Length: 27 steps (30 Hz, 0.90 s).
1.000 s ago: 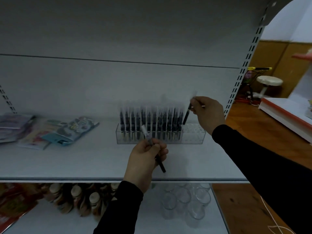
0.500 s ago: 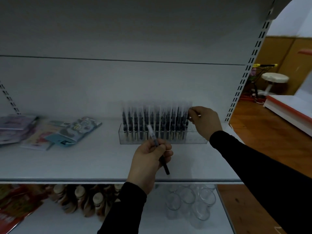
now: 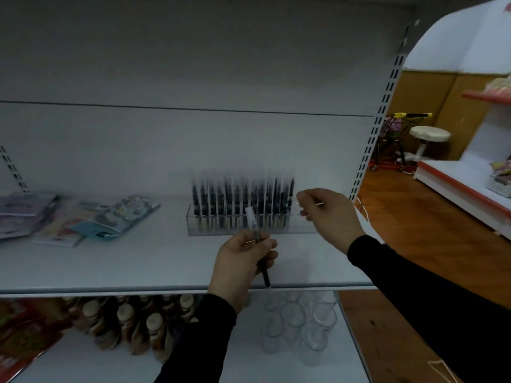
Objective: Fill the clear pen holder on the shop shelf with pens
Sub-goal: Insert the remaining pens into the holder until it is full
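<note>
Shelf (image 3: 124, 266): white, flat, with a pale back wall.
Middle: clear pen holder (image 3: 237, 225) standing near the back, its slots filled with upright pens (image 3: 240, 200), right end bare.
Left: packets (image 3: 83, 217) lying flat.

A retail shop interior. White metal gondola shelving (image 3: 166, 261) with slotted upright rails (image 3: 378, 117) carries goods laid out for sale: flat colourful packets (image 3: 110, 217), a clear plastic holder of dark upright pens (image 3: 240, 225), rows of brown bottles with pale caps (image 3: 124, 322) and clear drinking glasses (image 3: 298, 324) below. A small yellow-handled shopping trolley (image 3: 398, 139) and a red-trimmed display unit (image 3: 464, 189) stand on the wooden floor (image 3: 414, 230).
</note>
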{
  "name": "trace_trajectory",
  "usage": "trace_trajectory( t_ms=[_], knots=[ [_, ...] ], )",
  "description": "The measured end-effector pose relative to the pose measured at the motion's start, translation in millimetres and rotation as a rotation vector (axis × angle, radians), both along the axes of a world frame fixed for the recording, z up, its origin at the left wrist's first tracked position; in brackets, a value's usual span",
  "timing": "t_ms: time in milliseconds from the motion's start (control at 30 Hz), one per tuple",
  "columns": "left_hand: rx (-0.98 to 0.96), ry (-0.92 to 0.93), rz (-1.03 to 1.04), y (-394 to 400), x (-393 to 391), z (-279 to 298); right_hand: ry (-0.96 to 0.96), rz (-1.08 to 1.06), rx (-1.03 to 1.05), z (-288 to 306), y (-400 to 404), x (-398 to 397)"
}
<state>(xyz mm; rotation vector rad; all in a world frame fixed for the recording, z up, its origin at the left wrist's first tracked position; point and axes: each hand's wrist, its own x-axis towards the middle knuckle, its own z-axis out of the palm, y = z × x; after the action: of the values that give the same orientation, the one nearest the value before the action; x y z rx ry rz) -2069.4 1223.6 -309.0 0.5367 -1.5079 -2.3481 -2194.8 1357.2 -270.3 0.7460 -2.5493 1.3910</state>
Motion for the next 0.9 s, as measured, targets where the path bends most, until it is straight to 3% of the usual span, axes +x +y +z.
trace_trajectory(
  t_ms=[300, 433, 500, 733, 800, 900],
  knots=[
    [-0.162, -0.010, -0.044, 27, 6, 20, -0.065, 0.229, -0.026, 5, 2, 51],
    [-0.244, -0.002, -0.071, 34, 4, 22, -0.089, 0.210, -0.062, 4, 5, 51],
    [-0.426, -0.024, -0.080, 32, 0, 18, -0.093, 0.175, -0.082, 3, 8, 47],
    [-1.473, -0.341, -0.182, 1, -13, -17, -0.034, 0.011, -0.126, 9, 28, 12],
    [-1.625, -0.428, -0.216, -7, -19, -28, 0.031, -0.041, -0.094, 13, 30, -2],
    [-1.705, -0.474, -0.258, -14, -21, -41, 0.096, -0.103, -0.094, 20, 28, -24]
  ],
)
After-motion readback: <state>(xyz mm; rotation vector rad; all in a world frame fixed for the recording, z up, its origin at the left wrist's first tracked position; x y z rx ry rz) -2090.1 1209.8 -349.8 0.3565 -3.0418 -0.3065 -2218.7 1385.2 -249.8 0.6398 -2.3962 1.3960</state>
